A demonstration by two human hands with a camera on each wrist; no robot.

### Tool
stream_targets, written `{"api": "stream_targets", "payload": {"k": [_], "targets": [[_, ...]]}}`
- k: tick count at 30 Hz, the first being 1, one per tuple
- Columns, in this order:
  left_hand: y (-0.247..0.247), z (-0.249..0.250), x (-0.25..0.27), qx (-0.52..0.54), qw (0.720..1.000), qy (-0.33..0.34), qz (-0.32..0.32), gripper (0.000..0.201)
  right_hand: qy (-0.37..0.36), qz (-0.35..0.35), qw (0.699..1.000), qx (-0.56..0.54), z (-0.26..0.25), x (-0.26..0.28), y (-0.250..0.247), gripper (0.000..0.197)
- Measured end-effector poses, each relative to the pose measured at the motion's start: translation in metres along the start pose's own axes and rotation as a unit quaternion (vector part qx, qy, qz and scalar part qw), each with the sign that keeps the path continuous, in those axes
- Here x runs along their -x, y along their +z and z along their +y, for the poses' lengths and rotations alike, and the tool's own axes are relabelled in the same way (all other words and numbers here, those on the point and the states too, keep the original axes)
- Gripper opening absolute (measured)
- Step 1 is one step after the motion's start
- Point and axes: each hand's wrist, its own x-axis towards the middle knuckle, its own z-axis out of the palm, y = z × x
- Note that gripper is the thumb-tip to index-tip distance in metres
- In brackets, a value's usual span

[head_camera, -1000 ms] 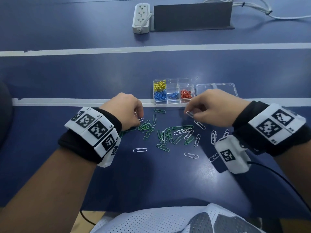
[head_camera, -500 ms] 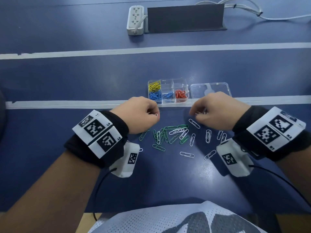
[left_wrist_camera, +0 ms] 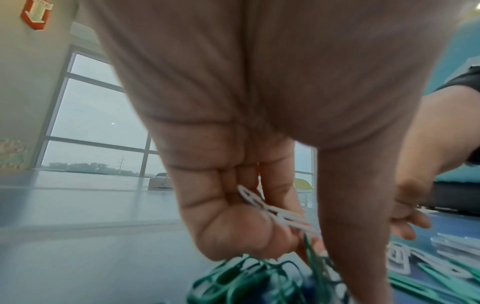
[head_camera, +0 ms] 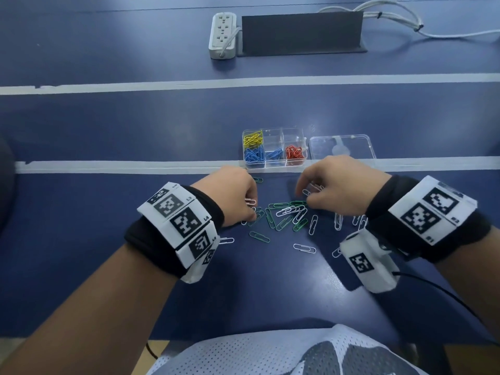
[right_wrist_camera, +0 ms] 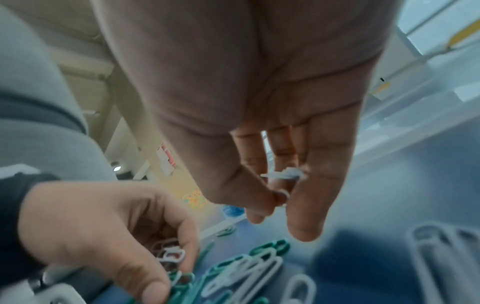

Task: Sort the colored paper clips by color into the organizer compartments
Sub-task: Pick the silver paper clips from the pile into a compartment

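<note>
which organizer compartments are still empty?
The far-row middle compartment and far-row right compartment of the organizer. The others hold yellow clips, blue clips or red clips.

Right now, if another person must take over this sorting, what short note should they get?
Left hand: holds white paper clips, fingertips in the green paper clips.
Right hand: pinches white clips.
Organizer beyond the hands, its lid beside it.
Done: yellow clips, blue clips and red clips sit in compartments.
Left: green and white clips mixed on the table; two back compartments look empty.
</note>
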Motion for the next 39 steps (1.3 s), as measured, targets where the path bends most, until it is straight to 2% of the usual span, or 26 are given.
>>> {"api": "stream_targets", "payload": {"k": [5,10,15,22,28,34,39], "targets": [[-0.001,-0.006,0.005,0.067,0.998,0.012,0.019,0.013,-0.004,-0.010,0.998,-0.064,-0.004,-0.001,0.002,0.021],[-0.004,-0.013,0.008,0.139,0.990,0.013,0.026,0.008,-0.036,0.011,0.999,-0.005,-0.008,-0.006,0.009,0.022],[-0.008,-0.016,0.008,0.165,0.985,0.010,0.040,0.012,-0.075,-0.010,0.995,0.066,-0.016,-0.008,0.018,0.015],[-0.008,-0.018,0.008,0.175,0.984,0.002,0.043,0.013,-0.055,0.000,0.997,0.055,-0.017,-0.009,0.014,0.014],[-0.004,-0.020,0.003,0.224,0.974,0.008,0.041,0.011,-0.043,0.010,0.998,0.055,-0.015,-0.009,0.012,0.013],[-0.002,-0.017,0.003,0.193,0.980,0.004,0.043,0.012,-0.052,0.005,0.996,0.071,-0.014,-0.012,0.017,0.016],[0.000,-0.016,0.002,0.268,0.963,-0.020,0.032,0.017,-0.043,0.014,0.999,0.027,-0.010,-0.008,0.012,0.011]]}}
